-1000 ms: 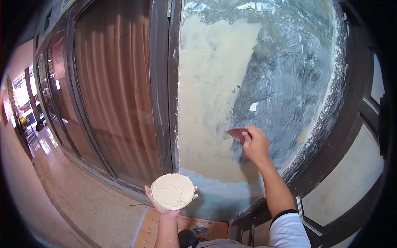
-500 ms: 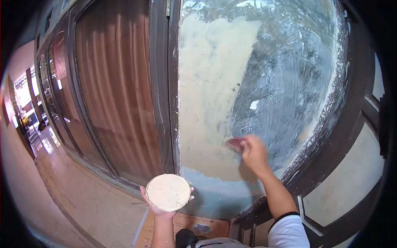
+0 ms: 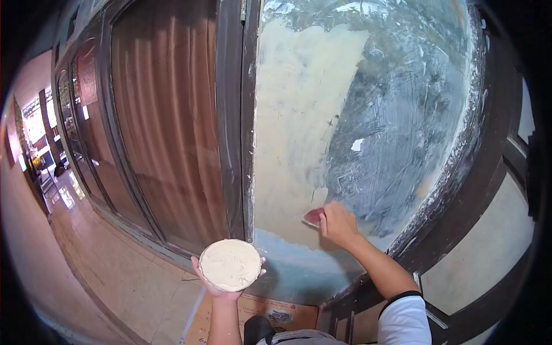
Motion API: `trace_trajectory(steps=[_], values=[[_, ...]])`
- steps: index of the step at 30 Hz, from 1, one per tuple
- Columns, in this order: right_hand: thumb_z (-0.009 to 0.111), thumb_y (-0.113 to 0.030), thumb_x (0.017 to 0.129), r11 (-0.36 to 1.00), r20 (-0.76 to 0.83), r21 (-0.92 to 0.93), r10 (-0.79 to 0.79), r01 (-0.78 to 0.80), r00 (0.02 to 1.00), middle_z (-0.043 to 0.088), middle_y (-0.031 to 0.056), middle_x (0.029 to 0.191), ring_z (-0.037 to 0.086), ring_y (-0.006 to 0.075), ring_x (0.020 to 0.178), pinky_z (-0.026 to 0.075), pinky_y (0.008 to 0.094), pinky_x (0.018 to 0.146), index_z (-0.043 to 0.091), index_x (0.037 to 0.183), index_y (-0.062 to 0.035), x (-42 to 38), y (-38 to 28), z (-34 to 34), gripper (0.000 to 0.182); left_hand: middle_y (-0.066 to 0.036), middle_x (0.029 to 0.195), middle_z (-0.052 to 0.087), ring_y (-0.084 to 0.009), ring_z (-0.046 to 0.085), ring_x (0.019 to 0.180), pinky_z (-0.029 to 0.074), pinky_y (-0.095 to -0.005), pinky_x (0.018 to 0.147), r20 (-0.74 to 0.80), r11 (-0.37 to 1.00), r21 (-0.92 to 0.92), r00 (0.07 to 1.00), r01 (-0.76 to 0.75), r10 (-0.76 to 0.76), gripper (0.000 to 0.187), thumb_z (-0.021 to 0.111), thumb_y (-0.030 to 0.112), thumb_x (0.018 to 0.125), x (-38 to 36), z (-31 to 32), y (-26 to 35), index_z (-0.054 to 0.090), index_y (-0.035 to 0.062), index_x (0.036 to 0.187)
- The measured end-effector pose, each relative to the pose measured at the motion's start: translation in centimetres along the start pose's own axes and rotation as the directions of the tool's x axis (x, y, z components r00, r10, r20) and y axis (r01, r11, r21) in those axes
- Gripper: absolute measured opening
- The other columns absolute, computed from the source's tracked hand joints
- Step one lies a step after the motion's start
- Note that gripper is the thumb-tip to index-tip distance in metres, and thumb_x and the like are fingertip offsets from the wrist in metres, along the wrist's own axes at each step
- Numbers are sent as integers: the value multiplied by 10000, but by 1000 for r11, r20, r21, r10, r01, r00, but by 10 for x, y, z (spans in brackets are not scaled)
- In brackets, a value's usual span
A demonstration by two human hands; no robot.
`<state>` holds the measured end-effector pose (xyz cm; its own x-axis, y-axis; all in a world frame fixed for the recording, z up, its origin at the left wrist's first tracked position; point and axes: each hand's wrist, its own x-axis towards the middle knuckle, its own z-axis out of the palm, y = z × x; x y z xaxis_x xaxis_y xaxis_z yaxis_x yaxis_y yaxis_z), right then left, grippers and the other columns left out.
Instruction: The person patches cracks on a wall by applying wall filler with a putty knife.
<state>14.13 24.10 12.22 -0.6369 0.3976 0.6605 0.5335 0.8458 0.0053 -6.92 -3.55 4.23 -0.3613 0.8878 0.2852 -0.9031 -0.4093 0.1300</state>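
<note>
My left hand (image 3: 215, 286) is wrapped around a round tub (image 3: 230, 265) of cream-coloured putty, its open top facing up. In my right hand (image 3: 338, 223) is a dark red putty scraper (image 3: 314, 217), with its edge at the wall. Cream putty (image 3: 299, 132) covers the left side of the wall panel, down to an uneven lower border. Bare grey-blue wall (image 3: 397, 132) with white scratches and smears shows on the right, and a pale blue strip runs below the putty.
Left of the panel stands a dark wooden frame (image 3: 234, 115) with glass and a brown curtain (image 3: 167, 121) behind it. A dark panelled door (image 3: 460, 259) is at the right. Printed cardboard (image 3: 259, 313) lies on the floor at the wall's foot.
My right hand has moved down and slightly left with the scraper, which is now near the lower border of the putty. My left hand still holds the tub in nearly the same place.
</note>
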Motion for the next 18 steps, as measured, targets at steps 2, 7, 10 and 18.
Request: trace_trajectory(steps=[2, 7, 10, 18], values=[[707, -362, 882, 995, 67, -55, -76, 80, 995, 577, 118, 967, 584, 355, 899, 473, 514, 720, 606, 992, -85, -5, 3, 7, 315, -310, 1514, 416, -740, 391, 1245, 384, -864, 915, -3, 999, -35, 1000, 4, -4, 1082, 403, 938, 771, -1, 2, 1, 421, 169, 1531], [752, -502, 820, 967, -69, -200, -172, 155, 983, 579, 97, 929, 546, 326, 864, 380, 472, 797, 618, 937, -98, 36, 18, -19, 442, -312, 1507, 421, -733, 403, 1244, 398, -860, 905, 37, 1000, -30, 999, 8, -7, 1076, 405, 934, 776, 0, 3, 0, 425, 164, 1527], [750, -502, 821, 977, -260, -213, -73, 17, 963, 576, 79, 887, 545, 311, 892, 367, 466, 765, 622, 894, -102, 53, 26, -38, 427, -307, 1505, 427, -730, 408, 1242, 400, -862, 901, 37, 1000, 27, 999, 3, -4, 1066, 401, 933, 780, -2, -3, 1, 428, 172, 1526], [801, -478, 779, 948, -294, -279, -234, 151, 927, 569, 56, 819, 538, 280, 806, 335, 451, 733, 608, 836, -121, 46, 25, -25, 410, -321, 1494, 432, -723, 417, 1240, 414, -849, 900, 16, 1000, -2, 1000, -2, 2, 1100, 407, 930, 778, -2, 0, 0, 425, 119, 1522]])
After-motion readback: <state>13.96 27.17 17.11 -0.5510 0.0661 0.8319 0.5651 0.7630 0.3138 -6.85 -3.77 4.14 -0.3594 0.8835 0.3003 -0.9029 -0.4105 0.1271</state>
